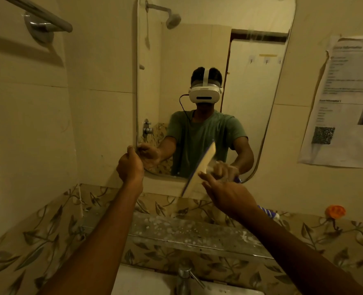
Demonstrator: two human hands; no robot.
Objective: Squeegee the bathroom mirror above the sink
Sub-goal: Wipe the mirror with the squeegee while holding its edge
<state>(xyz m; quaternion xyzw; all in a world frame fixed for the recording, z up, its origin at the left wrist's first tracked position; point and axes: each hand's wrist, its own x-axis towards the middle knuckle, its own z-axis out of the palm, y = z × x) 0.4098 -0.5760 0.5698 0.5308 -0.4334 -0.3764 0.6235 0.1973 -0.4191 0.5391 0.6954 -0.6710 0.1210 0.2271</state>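
A squeegee (199, 169) sits low on the mirror (250, 81), near its bottom right corner, its pale blade blurred. The right hand (227, 192) holds it, fingers closed round the handle just behind the head.

Likely risks: the blade's lower end already overhangs the mirror's bottom edge, so a stroke could skid onto the wall and leave streaks. The tilted blade may also miss a strip of glass. Whether the rubber touches the glass cannot be told.

The blade's long axis runs diagonally from lower left to upper right. A purple handle trails back towards the person.

The left hand (130, 167) hovers by the mirror's lower left edge, fingers curled; whether it holds anything cannot be told. Below lie a spattered glass shelf (176, 231) and the sink (144, 282).
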